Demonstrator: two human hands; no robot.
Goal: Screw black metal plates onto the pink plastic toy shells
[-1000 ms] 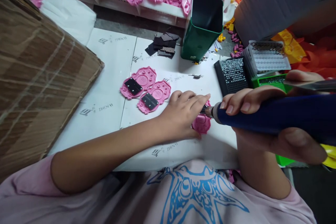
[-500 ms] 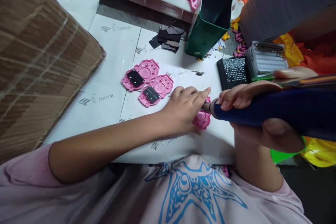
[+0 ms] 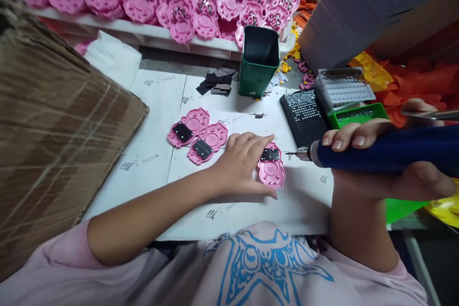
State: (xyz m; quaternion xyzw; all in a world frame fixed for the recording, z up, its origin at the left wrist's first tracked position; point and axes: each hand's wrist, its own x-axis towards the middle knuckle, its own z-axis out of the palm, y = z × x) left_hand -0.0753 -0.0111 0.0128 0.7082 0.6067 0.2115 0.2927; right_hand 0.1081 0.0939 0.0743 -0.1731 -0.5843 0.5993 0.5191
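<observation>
My left hand (image 3: 245, 162) lies on the worktop with thumb and index finger around a pink plastic casing (image 3: 271, 173), holding it at its left side and ends. A black plate (image 3: 269, 154) sits in the casing's far half. My right hand (image 3: 373, 153) is wrapped round a blue electric screwdriver (image 3: 380, 149); its bit points left, just right of the casing and apart from it. Left of my left hand lie two more pink casings, one (image 3: 190, 125) overlapping the other (image 3: 208, 143), each with a black plate.
A black perforated tray of screws (image 3: 304, 112) and a green bin (image 3: 358, 114) stand at the right. Behind are a dark green container (image 3: 256, 71), loose black plates (image 3: 217, 81) and a crate (image 3: 154, 26) heaped with pink casings. A cardboard box (image 3: 71, 138) blocks the left.
My right hand has drawn the screwdriver back to the right, off the casing, uncovering its black plate. My left hand stays around the casing. The camera's view has tilted up.
</observation>
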